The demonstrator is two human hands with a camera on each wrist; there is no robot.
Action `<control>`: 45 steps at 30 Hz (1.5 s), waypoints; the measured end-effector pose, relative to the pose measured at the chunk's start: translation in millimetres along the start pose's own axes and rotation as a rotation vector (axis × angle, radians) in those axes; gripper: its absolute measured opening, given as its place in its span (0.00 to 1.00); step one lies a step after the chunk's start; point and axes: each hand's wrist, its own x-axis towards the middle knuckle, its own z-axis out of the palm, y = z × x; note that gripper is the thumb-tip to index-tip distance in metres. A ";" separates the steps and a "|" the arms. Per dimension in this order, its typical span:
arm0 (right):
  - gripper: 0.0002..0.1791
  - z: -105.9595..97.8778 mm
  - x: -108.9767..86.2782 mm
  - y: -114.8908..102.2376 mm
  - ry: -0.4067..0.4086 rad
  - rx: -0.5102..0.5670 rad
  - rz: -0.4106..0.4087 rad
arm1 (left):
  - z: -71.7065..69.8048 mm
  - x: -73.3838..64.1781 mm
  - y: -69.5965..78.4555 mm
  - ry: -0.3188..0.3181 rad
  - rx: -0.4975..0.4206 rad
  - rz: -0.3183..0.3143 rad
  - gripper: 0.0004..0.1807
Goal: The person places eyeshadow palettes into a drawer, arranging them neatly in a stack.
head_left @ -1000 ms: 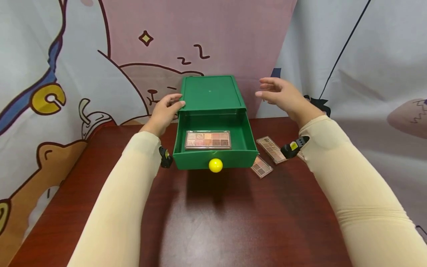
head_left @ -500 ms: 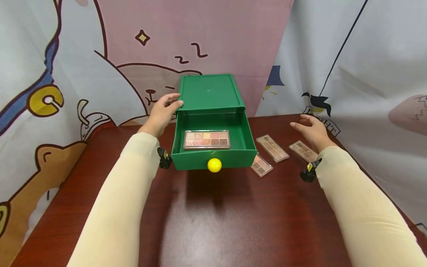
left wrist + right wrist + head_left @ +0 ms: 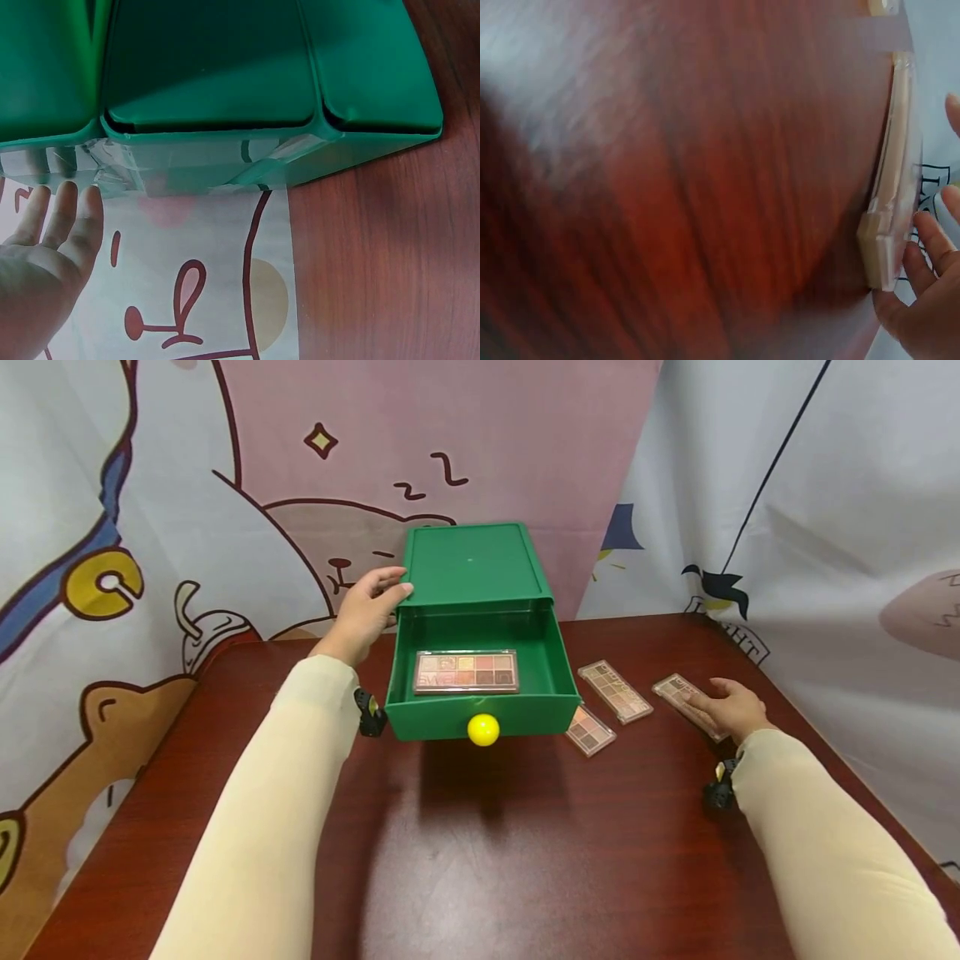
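Note:
My left hand rests at the left side of a green drawer box. In the left wrist view its fingers extend toward that side wall. The drawer is pulled out, with a yellow ball knob on its front. Inside lies an eyeshadow palette. My right hand is over the near end of the rightmost eyeshadow palette on the table. Seen from the right wrist, its fairly straight fingers are right beside that palette's edge.
Two more eyeshadow palettes lie right of the drawer: one flat on the table, the other partly hidden by the drawer's corner. The dark red wooden table meets a cartoon-printed cloth behind.
My right hand has come down and right, from the air beside the box to the rightmost palette. My left hand has stayed at the box, and the drawer remains pulled out.

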 end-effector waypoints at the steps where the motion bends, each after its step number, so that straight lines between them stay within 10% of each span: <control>1: 0.47 -0.8 -1.2 0.8 -0.008 -0.027 0.003 | -0.1 0.1 0.2 -0.001 0.004 0.000 0.26; 13: 0.53 -4.1 -5.5 11.4 -0.078 -0.280 0.042 | -0.2 0.7 0.5 0.006 -0.001 -0.011 0.26; 29: 0.46 2.3 -0.4 7.0 0.028 -0.165 -0.015 | 0.2 0.3 -1.1 0.017 -0.003 -0.006 0.26; 45: 0.36 -14.8 7.6 -115.7 0.187 -0.050 -0.264 | 1.4 1.5 -1.1 0.021 0.000 -0.011 0.26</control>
